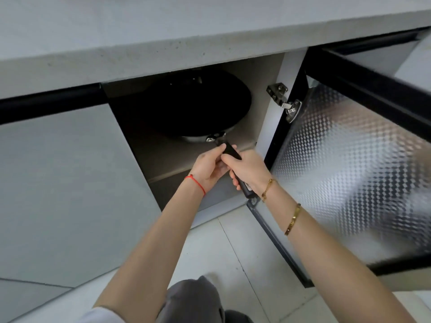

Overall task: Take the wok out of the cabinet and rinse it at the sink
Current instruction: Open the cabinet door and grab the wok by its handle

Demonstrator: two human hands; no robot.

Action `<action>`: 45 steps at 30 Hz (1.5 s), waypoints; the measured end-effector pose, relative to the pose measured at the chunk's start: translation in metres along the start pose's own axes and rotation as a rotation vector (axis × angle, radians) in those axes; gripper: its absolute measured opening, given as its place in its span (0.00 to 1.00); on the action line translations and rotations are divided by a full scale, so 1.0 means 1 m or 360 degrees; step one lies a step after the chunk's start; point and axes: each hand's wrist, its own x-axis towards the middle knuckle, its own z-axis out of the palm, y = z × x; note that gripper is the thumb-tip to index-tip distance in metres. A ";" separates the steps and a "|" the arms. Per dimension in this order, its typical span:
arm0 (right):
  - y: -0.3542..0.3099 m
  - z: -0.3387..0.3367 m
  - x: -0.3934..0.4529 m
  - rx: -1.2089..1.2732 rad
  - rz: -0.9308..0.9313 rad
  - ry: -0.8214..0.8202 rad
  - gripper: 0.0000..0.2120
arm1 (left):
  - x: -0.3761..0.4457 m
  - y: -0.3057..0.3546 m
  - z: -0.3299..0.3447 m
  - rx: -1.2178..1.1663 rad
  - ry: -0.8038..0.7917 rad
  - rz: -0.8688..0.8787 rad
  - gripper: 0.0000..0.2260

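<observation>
Two bare hands on one handle, both wrapped closed. Left to right: closed pale grey cabinet door (58,183) on the far left, then the open cabinet (270,94) under the speckled grey stone countertop (163,31). Inside sits the large round black wok with a steel underside (193,106), on the pale shelf (168,157), bowl deep in the shadowed back, its rim tilted up toward the rear.

Left hand (210,167), red string at the wrist, is curled around the long black wok handle (229,151) from below and left, nearer the bowl end. Right hand (248,170), gold chain and gold bangle on the arm, is closed over the handle from above, a bit farther out; the handle tail (245,190) pokes out under the wrist. Hands touch each other on the grip.

Key relation: the wok body lies up and left of the grip, further into the cabinet. Handle axis runs from upper left at the rivet plate down to lower right, toward the person, past the shelf edge. So the likely pull is along that axis, out and slightly right. Left hand is nearer the bowl.

Right side: open door with embossed silver diamond-pattern lining (345,164) on a steel hinge (283,101), just beside the right forearm; could crowd the exit path. Sink not in view.
</observation>
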 end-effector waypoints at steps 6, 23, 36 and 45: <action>-0.031 -0.024 -0.064 -0.0076 0.0080 0.0036 0.17 | -0.056 0.014 0.037 0.0131 0.0026 -0.0148 0.19; -0.058 -0.049 -0.257 -0.0182 0.0406 0.0099 0.19 | -0.225 0.000 0.090 0.0019 0.0025 -0.0583 0.13; -0.107 -0.096 -0.422 -0.0158 0.0437 0.0059 0.18 | -0.385 0.018 0.172 -0.0030 0.0089 -0.0691 0.12; -0.147 -0.101 -0.519 -0.0124 0.0443 0.0066 0.14 | -0.477 0.042 0.197 0.0002 0.0134 -0.0794 0.14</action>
